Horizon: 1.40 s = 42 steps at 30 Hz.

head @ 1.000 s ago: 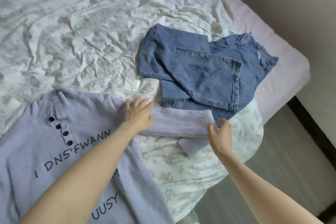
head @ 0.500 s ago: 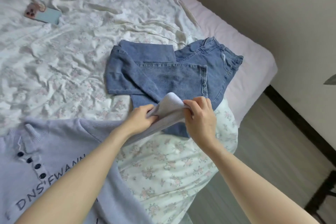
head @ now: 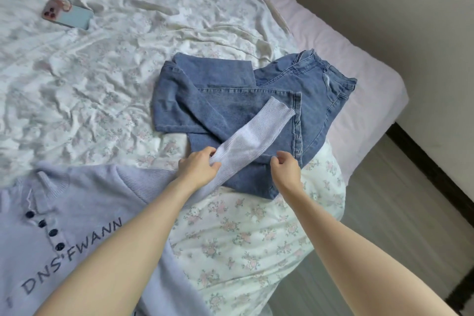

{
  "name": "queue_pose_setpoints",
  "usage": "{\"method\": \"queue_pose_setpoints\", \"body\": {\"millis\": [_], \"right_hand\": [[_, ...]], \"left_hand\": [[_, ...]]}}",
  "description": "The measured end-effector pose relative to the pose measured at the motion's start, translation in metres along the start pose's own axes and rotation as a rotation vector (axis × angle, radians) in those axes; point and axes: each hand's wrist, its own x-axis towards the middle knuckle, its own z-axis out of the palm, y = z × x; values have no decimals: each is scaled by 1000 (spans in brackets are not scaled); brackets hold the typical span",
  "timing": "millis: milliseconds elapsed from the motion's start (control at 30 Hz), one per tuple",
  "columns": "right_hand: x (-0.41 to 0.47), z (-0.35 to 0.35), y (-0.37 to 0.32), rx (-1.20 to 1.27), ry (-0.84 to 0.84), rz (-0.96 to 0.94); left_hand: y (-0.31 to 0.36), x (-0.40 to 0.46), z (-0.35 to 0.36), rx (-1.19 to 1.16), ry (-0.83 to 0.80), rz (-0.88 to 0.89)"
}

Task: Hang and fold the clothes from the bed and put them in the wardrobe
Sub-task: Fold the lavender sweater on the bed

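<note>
A lavender knit sweater (head: 84, 202) with dark buttons and printed letters lies flat on the bed at the lower left. Its right sleeve (head: 259, 133) stretches diagonally up over the folded blue jeans (head: 230, 100), cuff farthest from me. My left hand (head: 198, 170) grips the sleeve near its lower part. My right hand (head: 287, 170) sits at the sleeve's right edge with fingers curled; whether it pinches the fabric is unclear.
The bed (head: 128, 59) has a wrinkled white floral sheet. A phone (head: 68, 16) lies at the far left. A floral duvet (head: 251, 238) bulges at the bed's corner. Grey floor (head: 400, 213) and a wall are on the right.
The sleeve was flat by the jeans, then lifted and bunched between both hands. Now it lies stretched out over the jeans, and my right hand has drawn back to its edge.
</note>
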Motion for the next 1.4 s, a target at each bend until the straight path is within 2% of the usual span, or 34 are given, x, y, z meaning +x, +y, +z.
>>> {"method": "queue_pose_setpoints", "body": {"millis": [133, 267, 367, 500, 567, 633, 733, 800, 900, 967, 1200, 1300, 1400], "right_hand": [[22, 9, -20, 78, -39, 67], [38, 16, -51, 418, -88, 326], [44, 18, -67, 587, -65, 384], [40, 4, -65, 636, 96, 255], [31, -9, -55, 602, 198, 186], [19, -15, -47, 516, 272, 123], [-12, -8, -54, 454, 279, -103], [-46, 7, -70, 462, 201, -280], [-106, 44, -95, 474, 12, -477], [-148, 73, -107, 436, -98, -604], [-287, 190, -99, 163, -549, -915], [-325, 239, -66, -95, -756, -963], [-326, 271, -21, -574, -967, -974]], "left_hand": [[-4, 2, -1, 5, 115, -9], [-11, 0, 0, -110, 125, 75], [-13, -1, 0, -146, 133, 100], [-2, 3, -3, -131, 245, 43], [8, 4, -5, -217, 309, -27], [15, 1, -9, -379, 284, -102], [11, -18, -25, -755, 276, -224], [-11, -43, -42, -1026, 282, -319], [-71, -91, -64, -1425, 139, -461], [-120, -125, -70, -1558, 91, -515], [-280, -253, -50, -1944, 211, -624], [-334, -305, -20, -2005, 194, -634], [-353, -334, 7, -1939, 118, -762]]}}
